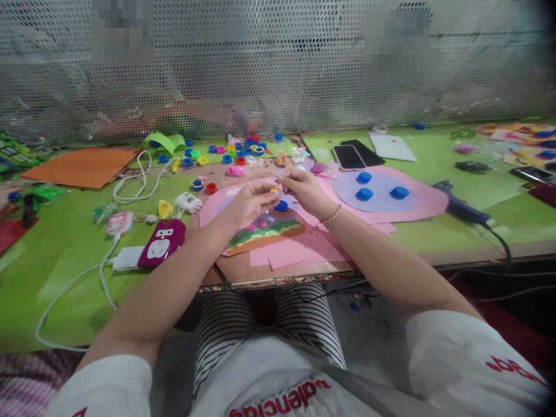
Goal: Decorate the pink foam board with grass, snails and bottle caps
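Note:
Both my hands meet above a pink paper cutout [212, 205] decorated with a painted green and orange strip [269, 236] and a blue bottle cap [281, 206]. My left hand [256, 202] is closed in a pinch on a small pale pink piece with a bit of yellow, too small to name. Fingertips of my right hand [302, 186] are pinched together at the same piece; whether they hold a part of it is hidden. To the right, a pink sheet with a lilac oval [377, 184] carries blue bottle caps [399, 193].
Several coloured bottle caps [227, 158] lie at the back. A glue gun [464, 205] with its cord rests at the right. Left are a purple power strip [161, 243], a white cable [130, 198] and orange paper [80, 166]. A phone [348, 157] lies behind; a perforated metal panel [260, 75] closes the table's rear.

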Action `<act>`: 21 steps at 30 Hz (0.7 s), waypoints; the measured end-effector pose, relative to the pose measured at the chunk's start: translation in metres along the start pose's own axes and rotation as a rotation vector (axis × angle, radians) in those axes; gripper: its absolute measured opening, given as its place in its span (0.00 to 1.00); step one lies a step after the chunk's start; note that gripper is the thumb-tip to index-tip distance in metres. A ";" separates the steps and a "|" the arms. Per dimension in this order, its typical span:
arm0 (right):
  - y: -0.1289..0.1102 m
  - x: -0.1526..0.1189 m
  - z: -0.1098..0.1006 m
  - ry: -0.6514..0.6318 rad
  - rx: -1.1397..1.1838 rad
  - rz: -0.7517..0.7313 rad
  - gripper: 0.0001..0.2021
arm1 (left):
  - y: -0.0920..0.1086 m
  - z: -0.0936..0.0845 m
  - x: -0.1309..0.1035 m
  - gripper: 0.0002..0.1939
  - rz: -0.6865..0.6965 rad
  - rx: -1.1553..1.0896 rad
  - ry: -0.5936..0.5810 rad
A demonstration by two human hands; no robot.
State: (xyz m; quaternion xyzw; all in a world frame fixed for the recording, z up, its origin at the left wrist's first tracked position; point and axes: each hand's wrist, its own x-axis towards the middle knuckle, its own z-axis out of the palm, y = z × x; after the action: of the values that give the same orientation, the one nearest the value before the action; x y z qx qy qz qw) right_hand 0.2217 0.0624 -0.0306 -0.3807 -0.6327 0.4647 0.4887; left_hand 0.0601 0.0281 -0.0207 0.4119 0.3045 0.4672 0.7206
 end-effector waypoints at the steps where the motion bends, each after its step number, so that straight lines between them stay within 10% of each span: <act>1: 0.003 0.003 -0.003 0.034 0.002 -0.002 0.17 | 0.000 0.000 0.000 0.05 -0.002 -0.002 0.013; 8: 0.014 0.021 -0.019 0.189 0.190 0.030 0.17 | -0.001 0.001 -0.001 0.07 -0.024 -0.015 0.030; 21: 0.006 0.007 -0.007 -0.031 0.365 0.143 0.14 | 0.001 0.000 0.000 0.06 -0.035 -0.021 0.017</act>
State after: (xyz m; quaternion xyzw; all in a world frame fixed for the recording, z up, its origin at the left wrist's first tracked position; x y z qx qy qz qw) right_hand 0.2269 0.0715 -0.0337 -0.3225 -0.5169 0.6110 0.5054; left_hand 0.0594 0.0282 -0.0200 0.3949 0.3129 0.4613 0.7303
